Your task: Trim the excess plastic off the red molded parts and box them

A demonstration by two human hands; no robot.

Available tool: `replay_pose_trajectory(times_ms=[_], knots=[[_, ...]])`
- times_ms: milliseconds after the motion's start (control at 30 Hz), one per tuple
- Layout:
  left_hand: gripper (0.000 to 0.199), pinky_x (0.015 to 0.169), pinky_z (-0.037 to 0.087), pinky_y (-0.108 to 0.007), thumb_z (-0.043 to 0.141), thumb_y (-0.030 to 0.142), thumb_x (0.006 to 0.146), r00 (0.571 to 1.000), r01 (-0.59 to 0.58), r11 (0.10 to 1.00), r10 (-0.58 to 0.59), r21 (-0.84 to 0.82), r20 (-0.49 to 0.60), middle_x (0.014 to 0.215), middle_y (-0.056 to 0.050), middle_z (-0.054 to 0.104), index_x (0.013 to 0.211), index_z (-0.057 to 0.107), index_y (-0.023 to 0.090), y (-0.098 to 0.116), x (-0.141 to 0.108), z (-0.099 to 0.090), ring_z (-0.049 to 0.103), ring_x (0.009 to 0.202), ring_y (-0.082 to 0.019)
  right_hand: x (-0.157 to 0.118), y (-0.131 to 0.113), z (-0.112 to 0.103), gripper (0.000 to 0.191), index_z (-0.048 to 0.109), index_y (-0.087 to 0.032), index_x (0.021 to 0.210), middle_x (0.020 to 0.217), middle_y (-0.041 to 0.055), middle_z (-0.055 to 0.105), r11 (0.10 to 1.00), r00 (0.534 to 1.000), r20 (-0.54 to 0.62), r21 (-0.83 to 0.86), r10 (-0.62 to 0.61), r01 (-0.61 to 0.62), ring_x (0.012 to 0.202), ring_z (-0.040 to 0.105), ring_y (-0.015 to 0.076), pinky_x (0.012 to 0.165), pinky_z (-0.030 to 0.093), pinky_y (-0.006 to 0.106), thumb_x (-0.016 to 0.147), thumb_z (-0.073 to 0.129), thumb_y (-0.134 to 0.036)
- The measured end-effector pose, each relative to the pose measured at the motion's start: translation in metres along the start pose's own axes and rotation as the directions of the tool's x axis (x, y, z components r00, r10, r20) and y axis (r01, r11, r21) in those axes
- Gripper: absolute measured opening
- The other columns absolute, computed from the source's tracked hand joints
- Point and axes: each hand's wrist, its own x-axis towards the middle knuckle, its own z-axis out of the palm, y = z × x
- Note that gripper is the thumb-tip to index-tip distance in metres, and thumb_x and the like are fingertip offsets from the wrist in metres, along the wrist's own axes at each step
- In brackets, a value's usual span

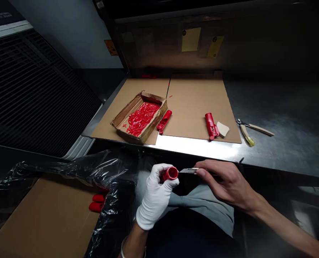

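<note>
My left hand (155, 195), in a white glove, is wrapped around a red plastic tube-shaped part (172, 173) with its round open end facing up toward me. The rest of that part is hidden by the glove. Bare and ungloved, my right hand (224, 179) pinches a utility knife (188, 171). The blade points left, its tip close to the tube's rim; whether they touch I cannot tell. Both hands are above my lap, in front of the metal table's edge.
On cardboard sheets (194, 104) lie a box (116, 123) of small red scraps, two red plastic parts (164, 121) (210, 125) and a whitish block (223, 129). Pliers (249, 129) rest on the metal table (291, 114). Lower left, a plastic-lined carton (41, 215) holds red parts (97, 203).
</note>
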Motion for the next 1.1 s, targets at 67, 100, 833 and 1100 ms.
replay_pose_trajectory(times_ms=[67, 100, 833, 1100], knots=[[0.023, 0.083, 0.050, -0.026, 0.067, 0.023, 0.087, 0.999, -0.032, 0.999, 0.032, 0.014, 0.010, 0.104, -0.002, 0.065, 0.109, 0.061, 0.022, 0.0003, -0.0016, -0.0013, 0.063, 0.092, -0.014, -0.0015, 0.0013, 0.0032, 0.013, 0.065, -0.022, 0.105, 0.072, -0.0026, 0.061, 0.981, 0.993, -0.047, -0.167, -0.107, 0.098, 0.058, 0.049, 0.0079, 0.056, 0.034, 0.024, 0.095, 0.057, -0.024], [0.022, 0.082, 0.050, -0.025, 0.065, 0.022, 0.088, 0.999, -0.045, 0.999, 0.044, 0.017, 0.024, 0.105, -0.001, 0.066, 0.110, 0.061, 0.022, 0.0003, -0.0025, -0.0018, 0.063, 0.091, -0.013, -0.0012, 0.0016, 0.0040, 0.014, 0.066, -0.022, 0.105, 0.070, -0.0028, 0.059, 0.961, 0.988, -0.054, -0.246, -0.144, 0.127, 0.055, 0.046, 0.0080, 0.054, 0.031, 0.025, 0.094, 0.058, -0.024], [0.022, 0.081, 0.048, -0.028, 0.054, 0.018, 0.093, 0.995, -0.080, 0.996, 0.077, 0.042, 0.063, 0.101, -0.003, 0.065, 0.113, 0.060, 0.022, -0.0078, -0.0049, -0.0011, 0.063, 0.087, -0.015, 0.0035, 0.0005, -0.0006, 0.016, 0.069, -0.022, 0.098, 0.062, -0.0028, 0.053, 0.858, 0.983, 0.026, -0.485, -0.183, 0.173, 0.051, 0.040, 0.0093, 0.048, 0.018, 0.029, 0.094, 0.056, -0.031], [0.019, 0.083, 0.050, -0.029, 0.059, 0.021, 0.089, 0.997, -0.072, 0.988, 0.076, 0.139, -0.018, 0.102, -0.005, 0.067, 0.108, 0.062, 0.020, -0.0014, -0.0027, -0.0001, 0.064, 0.090, -0.016, 0.0026, -0.0013, 0.0027, 0.020, 0.070, -0.023, 0.099, 0.062, -0.0016, 0.055, 0.870, 0.988, 0.048, -0.470, -0.145, 0.150, 0.051, 0.040, 0.0091, 0.048, 0.017, 0.029, 0.095, 0.053, -0.032]])
